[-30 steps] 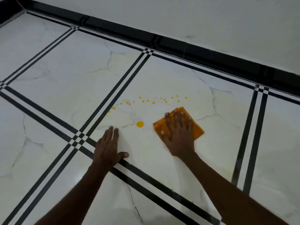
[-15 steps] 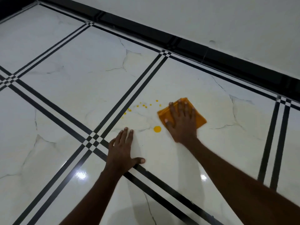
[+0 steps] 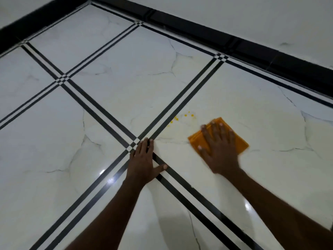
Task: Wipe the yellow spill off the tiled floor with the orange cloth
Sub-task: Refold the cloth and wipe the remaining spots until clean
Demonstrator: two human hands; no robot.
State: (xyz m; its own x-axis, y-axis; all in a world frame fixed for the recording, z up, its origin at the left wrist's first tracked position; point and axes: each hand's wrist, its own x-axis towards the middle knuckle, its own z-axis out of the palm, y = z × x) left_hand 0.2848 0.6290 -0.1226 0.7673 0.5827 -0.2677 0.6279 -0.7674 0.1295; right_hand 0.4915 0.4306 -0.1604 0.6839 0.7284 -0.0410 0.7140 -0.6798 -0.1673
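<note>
My right hand (image 3: 219, 150) presses flat on the folded orange cloth (image 3: 241, 143) on the white tiled floor (image 3: 115, 98). A few small yellow drops (image 3: 187, 116) lie just beyond the cloth's far left corner, near the black double grout line. No large yellow blob shows; the spot where it lay is under the cloth and hand. My left hand (image 3: 144, 162) rests palm down on the floor, fingers together, thumb out, over the crossing of the black lines.
A black skirting band (image 3: 234, 44) runs along the white wall (image 3: 252, 15) at the back and right. Black double stripes (image 3: 100, 109) cross the white marble-look tiles. Bright light reflections show on the floor near my arms.
My right hand slid the cloth toward me and left, over the large yellow blob, and most of the far drops are gone. The view shifted right.
</note>
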